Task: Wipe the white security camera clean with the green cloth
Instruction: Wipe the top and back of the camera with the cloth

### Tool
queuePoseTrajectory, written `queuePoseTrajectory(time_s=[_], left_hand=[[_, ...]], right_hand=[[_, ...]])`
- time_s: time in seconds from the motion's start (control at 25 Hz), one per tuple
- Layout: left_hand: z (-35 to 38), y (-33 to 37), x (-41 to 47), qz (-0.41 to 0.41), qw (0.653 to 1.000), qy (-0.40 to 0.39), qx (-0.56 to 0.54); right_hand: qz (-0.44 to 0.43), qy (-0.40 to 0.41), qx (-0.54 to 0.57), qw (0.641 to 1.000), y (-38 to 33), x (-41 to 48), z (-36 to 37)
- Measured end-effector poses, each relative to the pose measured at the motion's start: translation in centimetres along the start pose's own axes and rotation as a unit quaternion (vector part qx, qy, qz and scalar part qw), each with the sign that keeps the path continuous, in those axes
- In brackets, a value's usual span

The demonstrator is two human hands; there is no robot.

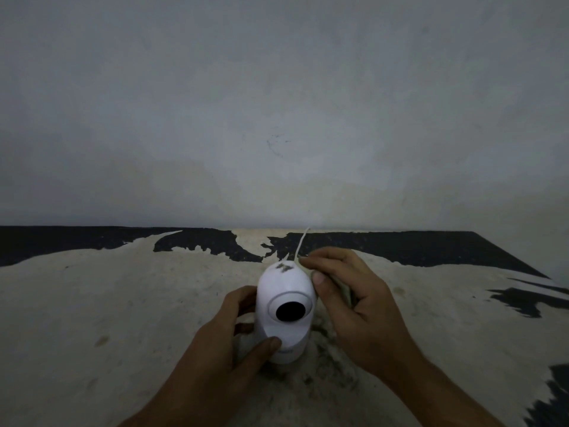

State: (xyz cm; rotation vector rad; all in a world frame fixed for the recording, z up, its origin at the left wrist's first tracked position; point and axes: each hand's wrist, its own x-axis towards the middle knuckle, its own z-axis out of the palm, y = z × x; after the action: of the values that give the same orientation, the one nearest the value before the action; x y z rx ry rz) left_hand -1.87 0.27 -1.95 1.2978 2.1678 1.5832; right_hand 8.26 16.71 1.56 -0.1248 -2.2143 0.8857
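A white security camera (284, 291) with a round black lens stands upright on a worn table, low in the middle of the view. Dark specks mark its top. My left hand (234, 331) grips its base from the left, thumb across the front. My right hand (348, 291) is closed on a pale green cloth (341, 286), mostly hidden in the fingers, and presses against the camera's upper right side. A thin white cable (301, 243) runs from behind the camera towards the wall.
The table (123, 303) has a beige surface with peeling black patches along the back and right. A bare grey wall (277, 103) rises right behind it. Dark crumbs lie on the surface around the camera's base.
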Motion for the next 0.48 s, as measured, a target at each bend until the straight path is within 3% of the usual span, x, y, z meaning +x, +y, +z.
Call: queuePoseTrajectory(time_s=[0.2,0.32,0.48], left_hand=[[0.0,0.0,0.0,-0.010,1.000,0.006,-0.001],[-0.1,0.0,0.0,-0.014,1.000,0.003,0.013],[0.0,0.1,-0.1,-0.007,1.000,0.005,0.010]], right_hand=[[0.008,0.006,-0.039,0.999,0.6,0.1,-0.3],[0.025,0.031,0.007,0.999,-0.4,0.1,-0.3],[0.005,0.023,-0.042,0.999,0.2,0.1,-0.2]])
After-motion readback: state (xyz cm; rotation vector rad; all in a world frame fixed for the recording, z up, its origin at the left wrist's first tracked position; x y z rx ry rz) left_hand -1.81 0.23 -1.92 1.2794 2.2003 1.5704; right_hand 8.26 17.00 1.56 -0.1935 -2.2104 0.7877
